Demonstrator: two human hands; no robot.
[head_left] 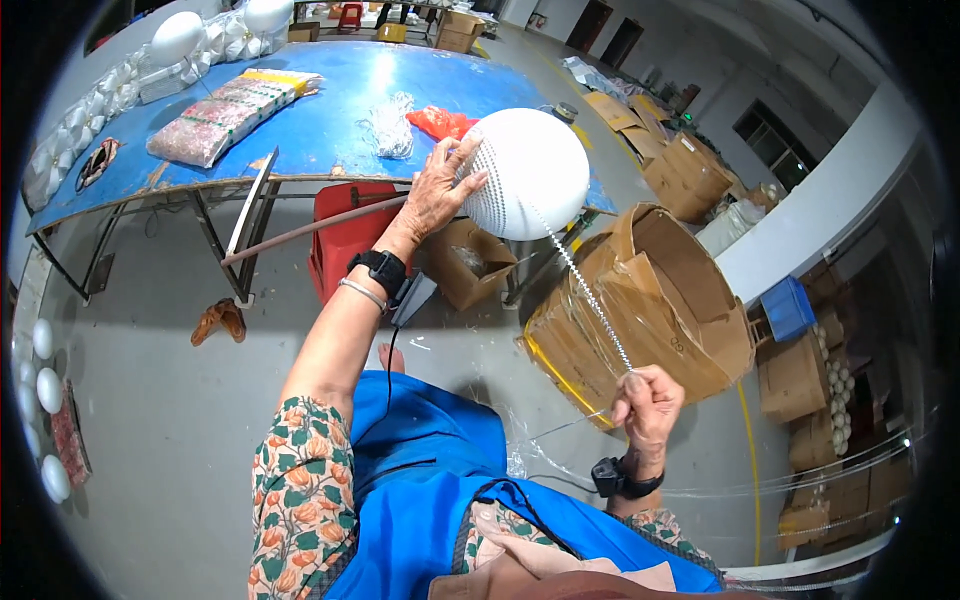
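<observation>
A large white ball (545, 175) is at the front edge of the blue table, with rows of small beads covering its left side. My left hand (438, 190) is curved against that beaded side, holding the ball with its fingertips on the surface. From the ball's lower edge a taut string of beads (590, 295) runs down to the right. My right hand (648, 402) is closed around the lower end of this string, fingers pinched together. What supports the ball from below is hidden.
On the blue table (350, 75) lie a wrapped packet (235, 115), a bundle of white strands (390, 128) and red plastic (440, 122). Under it are a red stool (345, 235) and a small carton (468, 265). A big open carton (640, 310) stands at the right.
</observation>
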